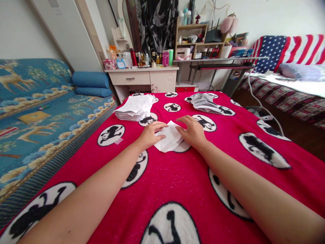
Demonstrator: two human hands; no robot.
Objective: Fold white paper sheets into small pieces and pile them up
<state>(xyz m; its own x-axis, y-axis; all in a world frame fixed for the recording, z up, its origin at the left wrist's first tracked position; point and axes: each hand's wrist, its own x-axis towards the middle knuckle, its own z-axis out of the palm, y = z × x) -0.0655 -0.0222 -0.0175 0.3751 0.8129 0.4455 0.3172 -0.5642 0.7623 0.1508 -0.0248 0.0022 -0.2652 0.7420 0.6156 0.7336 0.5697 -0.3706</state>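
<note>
A small white sheet of paper (169, 138), creased and pointed at its top, lies on the red table cover between my two hands. My left hand (149, 136) rests at the sheet's left edge, its thumb and fingers apart and the fingertips touching the paper. On the other side, my right hand (192, 132) has its thumb on the sheet's right edge, with the index finger stretched out above it. Neither hand is closed round the paper. Farther back stand a thick stack of white paper (135, 105) on the left and a stack of folded papers (203, 101) on the right.
The red cover (172, 183) bears monkey patches. A small clear scrap (118, 141) lies left of my left hand. A blue patterned sofa (50, 125) runs along the left. Behind is a dresser (142, 78) with bottles; a white cable (264, 108) hangs at right.
</note>
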